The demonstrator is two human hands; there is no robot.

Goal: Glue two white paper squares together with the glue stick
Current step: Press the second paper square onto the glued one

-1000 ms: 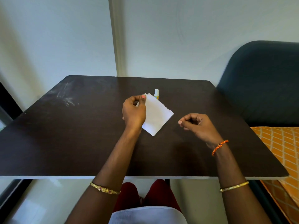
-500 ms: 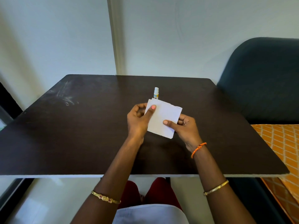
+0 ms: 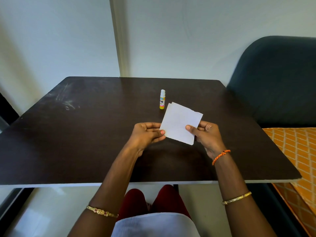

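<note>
Two white paper squares (image 3: pixel 179 122) lie stacked, slightly offset, and are held tilted above the dark table (image 3: pixel 85 142). My left hand (image 3: pixel 147 135) pinches their lower left edge between thumb and fingers. My right hand (image 3: pixel 205 134) grips the lower right side, thumb on the front face. A small glue stick (image 3: pixel 162 99) with a white cap and yellow label stands upright on the table just behind the papers, untouched.
A dark blue chair back (image 3: pixel 277 79) stands at the table's right side, with an orange patterned cloth (image 3: pixel 297 151) below it. A pale wall runs behind the table. Faint white smudges (image 3: pixel 66 101) mark the table's far left.
The papers were on the table under my left hand alone; my right hand came in and took hold. Both hands lifted the papers and shifted them right, uncovering the glue stick.
</note>
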